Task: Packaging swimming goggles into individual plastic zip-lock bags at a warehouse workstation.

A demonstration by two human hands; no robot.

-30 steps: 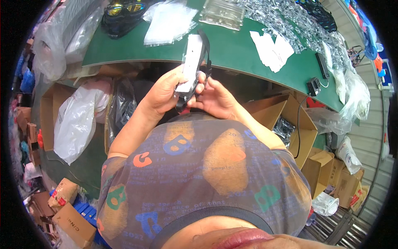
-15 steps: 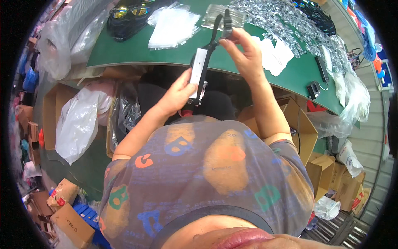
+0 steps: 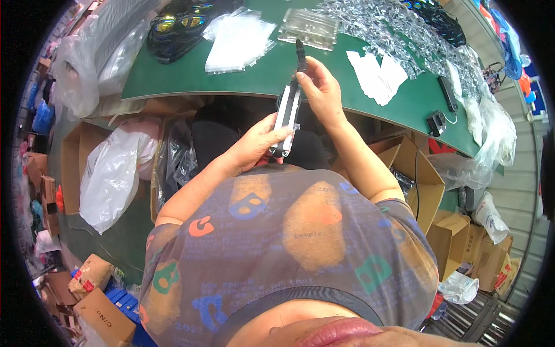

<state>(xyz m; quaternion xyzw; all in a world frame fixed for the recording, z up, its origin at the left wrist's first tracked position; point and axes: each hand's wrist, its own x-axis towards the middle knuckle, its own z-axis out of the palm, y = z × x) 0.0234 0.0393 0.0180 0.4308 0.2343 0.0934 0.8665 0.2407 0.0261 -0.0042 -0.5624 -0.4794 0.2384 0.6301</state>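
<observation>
My left hand (image 3: 258, 142) is closed around the lower part of a narrow white-and-black object with a black strap (image 3: 284, 115). I cannot make out its exact kind. It stands lengthwise in front of my body, just off the table's near edge. Close to its upper end, my right hand (image 3: 321, 92) pinches the bunched black strap (image 3: 301, 56) between thumb and fingers. The strap's tip points toward the far side of the table. My left fingers partly hide the object's lower side.
On the green table (image 3: 231, 84) lie black goggles with yellow lenses (image 3: 173, 24), clear plastic bags (image 3: 237, 43), clear plastic cases (image 3: 309, 29), white papers (image 3: 378, 75) and a heap of clear plastic pieces (image 3: 381, 26). Open cartons (image 3: 413, 173) stand below on both sides.
My right hand has moved nearer and slightly left, toward my left hand. The strap, looped before, is now gathered at the object's upper end. The object has turned, showing white edges with black between.
</observation>
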